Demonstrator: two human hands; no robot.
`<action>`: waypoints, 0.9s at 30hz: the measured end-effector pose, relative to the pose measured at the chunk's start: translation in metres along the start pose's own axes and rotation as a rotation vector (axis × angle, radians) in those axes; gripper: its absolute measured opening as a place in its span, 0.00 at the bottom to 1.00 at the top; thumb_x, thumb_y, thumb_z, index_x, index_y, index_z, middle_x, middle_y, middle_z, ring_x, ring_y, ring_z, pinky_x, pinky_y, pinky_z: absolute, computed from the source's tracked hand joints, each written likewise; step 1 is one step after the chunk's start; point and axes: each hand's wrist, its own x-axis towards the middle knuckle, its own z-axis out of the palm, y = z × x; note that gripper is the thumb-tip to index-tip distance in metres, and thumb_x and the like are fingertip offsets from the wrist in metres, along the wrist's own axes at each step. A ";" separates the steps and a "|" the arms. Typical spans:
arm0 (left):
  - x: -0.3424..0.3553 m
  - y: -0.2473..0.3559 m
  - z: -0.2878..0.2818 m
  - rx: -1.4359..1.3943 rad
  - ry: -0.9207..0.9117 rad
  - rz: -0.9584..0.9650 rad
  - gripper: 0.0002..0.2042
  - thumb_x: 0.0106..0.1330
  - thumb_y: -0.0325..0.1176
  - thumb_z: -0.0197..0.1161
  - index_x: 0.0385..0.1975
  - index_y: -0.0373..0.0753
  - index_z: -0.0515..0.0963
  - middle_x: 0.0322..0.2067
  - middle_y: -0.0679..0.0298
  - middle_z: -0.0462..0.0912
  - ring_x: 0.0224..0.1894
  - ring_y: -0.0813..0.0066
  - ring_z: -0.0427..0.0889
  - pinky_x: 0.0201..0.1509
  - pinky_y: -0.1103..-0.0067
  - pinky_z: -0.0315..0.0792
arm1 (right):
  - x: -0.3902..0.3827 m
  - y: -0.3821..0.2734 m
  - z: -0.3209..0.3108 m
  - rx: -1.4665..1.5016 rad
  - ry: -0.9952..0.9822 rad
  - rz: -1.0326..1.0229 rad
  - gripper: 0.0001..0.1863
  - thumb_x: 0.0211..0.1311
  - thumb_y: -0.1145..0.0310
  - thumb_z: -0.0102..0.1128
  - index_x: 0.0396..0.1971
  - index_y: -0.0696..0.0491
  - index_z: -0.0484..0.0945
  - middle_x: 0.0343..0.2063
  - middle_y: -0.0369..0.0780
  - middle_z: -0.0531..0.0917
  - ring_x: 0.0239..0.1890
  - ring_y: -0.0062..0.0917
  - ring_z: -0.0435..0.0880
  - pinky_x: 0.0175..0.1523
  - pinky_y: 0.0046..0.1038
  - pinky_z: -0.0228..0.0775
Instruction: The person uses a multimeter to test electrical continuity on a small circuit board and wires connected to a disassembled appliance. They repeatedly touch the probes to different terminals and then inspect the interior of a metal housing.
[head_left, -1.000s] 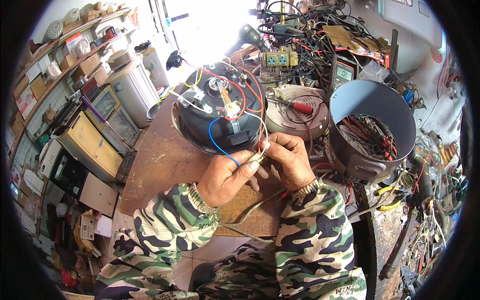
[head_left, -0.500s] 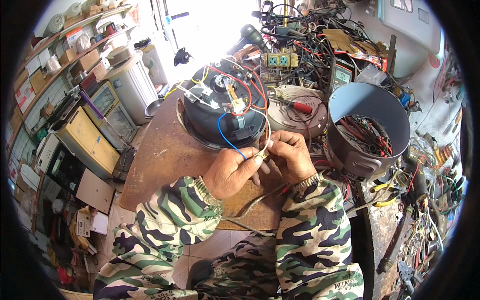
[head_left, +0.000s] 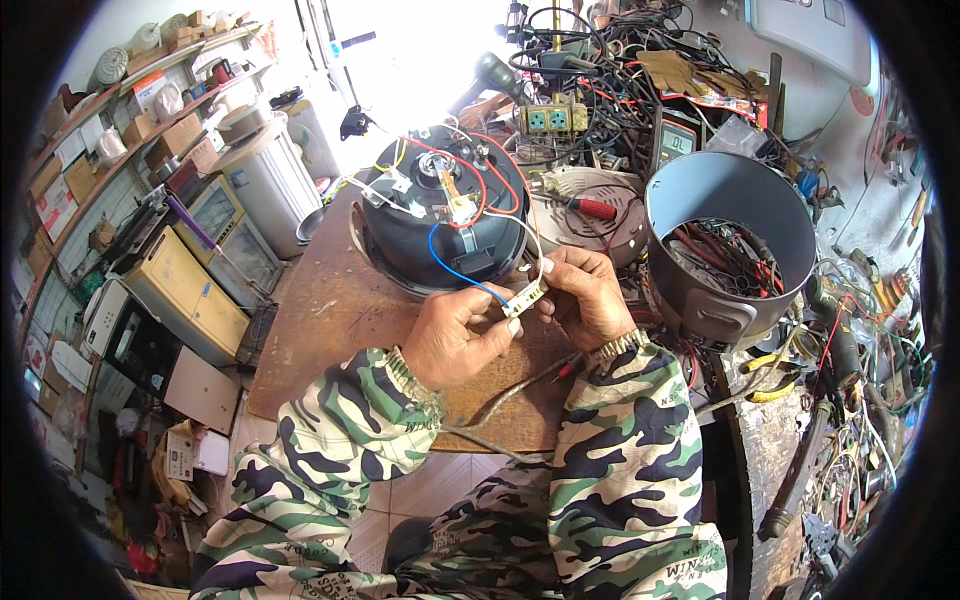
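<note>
Between both hands is a small whitish terminal block [head_left: 525, 298]. My left hand [head_left: 455, 335] pinches its left end, where a blue wire [head_left: 452, 270] goes in. The fingers of my right hand [head_left: 590, 300] are closed at the other end, next to a white wire [head_left: 540, 243]. Both wires run back to an upturned black appliance base [head_left: 400, 232] on the wooden table, just beyond my hands. On its underside are metal brackets, red wires [head_left: 484, 190] and a yellow wire. My fingers hide part of the block.
Right of the base lie a beige round cover [head_left: 570, 232] with a red-handled tool [head_left: 597, 209] and a grey pot-shaped housing [head_left: 690, 300] holding cables. A multimeter [head_left: 678, 143] and piled wires stand behind. A grey cord [head_left: 510, 400] crosses the wooden table [head_left: 320, 330]. Loaded shelves line the left.
The terminal block has turned and now shows more of its face between my fingers. My right hand has moved slightly up and right. The whole view has shifted a little.
</note>
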 end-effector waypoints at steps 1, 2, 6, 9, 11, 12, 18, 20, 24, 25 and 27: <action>0.000 0.002 -0.001 -0.006 -0.016 -0.028 0.10 0.63 0.22 0.62 0.44 0.29 0.78 0.31 0.60 0.85 0.33 0.81 0.83 0.34 0.81 0.79 | 0.000 0.000 -0.001 0.001 0.004 -0.003 0.08 0.62 0.70 0.62 0.29 0.60 0.79 0.22 0.39 0.80 0.18 0.21 0.76 0.22 0.22 0.68; 0.000 0.003 -0.001 -0.012 -0.031 -0.056 0.10 0.64 0.22 0.61 0.44 0.29 0.78 0.31 0.61 0.84 0.34 0.81 0.83 0.34 0.81 0.79 | 0.000 0.000 -0.001 -0.002 0.004 -0.002 0.08 0.63 0.69 0.62 0.29 0.59 0.79 0.22 0.38 0.80 0.18 0.21 0.76 0.22 0.22 0.68; 0.000 -0.002 0.000 -0.087 -0.036 -0.043 0.11 0.66 0.24 0.60 0.46 0.28 0.77 0.32 0.61 0.83 0.33 0.81 0.82 0.33 0.82 0.79 | 0.000 -0.001 0.000 0.001 -0.002 0.004 0.09 0.63 0.68 0.62 0.27 0.59 0.80 0.23 0.38 0.81 0.18 0.20 0.76 0.22 0.21 0.67; 0.001 -0.003 0.000 -0.113 -0.065 -0.048 0.12 0.67 0.24 0.58 0.48 0.27 0.75 0.33 0.60 0.82 0.34 0.79 0.82 0.34 0.81 0.79 | 0.000 -0.003 0.001 0.009 -0.007 -0.003 0.10 0.63 0.68 0.62 0.27 0.60 0.80 0.22 0.39 0.81 0.18 0.20 0.76 0.22 0.21 0.67; 0.001 -0.002 -0.002 -0.097 -0.100 -0.051 0.13 0.69 0.24 0.57 0.50 0.26 0.72 0.35 0.58 0.81 0.36 0.77 0.81 0.35 0.80 0.80 | -0.001 -0.003 0.001 0.016 -0.011 -0.005 0.10 0.63 0.69 0.62 0.26 0.59 0.80 0.22 0.39 0.81 0.18 0.20 0.76 0.21 0.21 0.67; 0.001 -0.001 -0.001 -0.105 -0.085 -0.055 0.12 0.68 0.24 0.57 0.49 0.26 0.73 0.35 0.59 0.82 0.35 0.78 0.82 0.34 0.81 0.80 | -0.001 -0.002 0.000 0.019 -0.011 -0.005 0.10 0.63 0.69 0.62 0.26 0.59 0.80 0.22 0.39 0.81 0.18 0.20 0.76 0.21 0.21 0.66; 0.000 -0.002 0.000 -0.083 -0.069 -0.060 0.12 0.68 0.24 0.57 0.48 0.27 0.75 0.34 0.60 0.82 0.34 0.79 0.82 0.33 0.81 0.79 | -0.001 -0.002 0.002 0.006 0.005 0.004 0.10 0.63 0.68 0.62 0.25 0.59 0.80 0.21 0.38 0.81 0.17 0.19 0.76 0.21 0.20 0.66; 0.000 -0.002 -0.002 -0.048 -0.107 -0.057 0.12 0.69 0.25 0.56 0.50 0.26 0.72 0.34 0.59 0.81 0.35 0.78 0.81 0.35 0.80 0.80 | -0.001 -0.002 0.002 0.009 0.008 -0.001 0.10 0.63 0.68 0.62 0.25 0.59 0.80 0.21 0.38 0.81 0.17 0.19 0.76 0.21 0.20 0.66; 0.002 0.000 -0.002 -0.062 -0.122 -0.058 0.12 0.70 0.25 0.56 0.50 0.26 0.72 0.34 0.59 0.81 0.35 0.78 0.81 0.35 0.80 0.79 | -0.002 -0.004 0.002 -0.007 0.007 -0.012 0.11 0.63 0.68 0.63 0.24 0.58 0.80 0.20 0.37 0.81 0.17 0.19 0.76 0.22 0.20 0.65; 0.001 -0.002 -0.003 -0.062 -0.123 -0.068 0.12 0.70 0.25 0.55 0.50 0.26 0.72 0.34 0.59 0.81 0.35 0.78 0.81 0.35 0.80 0.79 | -0.001 -0.003 0.001 -0.011 0.002 -0.014 0.11 0.63 0.67 0.63 0.24 0.58 0.80 0.20 0.37 0.81 0.17 0.19 0.75 0.22 0.20 0.65; 0.000 -0.005 -0.004 -0.062 -0.125 -0.080 0.12 0.70 0.25 0.55 0.50 0.27 0.72 0.34 0.59 0.81 0.35 0.78 0.81 0.35 0.80 0.79 | -0.001 -0.002 0.002 -0.019 0.010 -0.010 0.11 0.63 0.67 0.63 0.24 0.58 0.80 0.20 0.37 0.81 0.17 0.18 0.75 0.22 0.20 0.65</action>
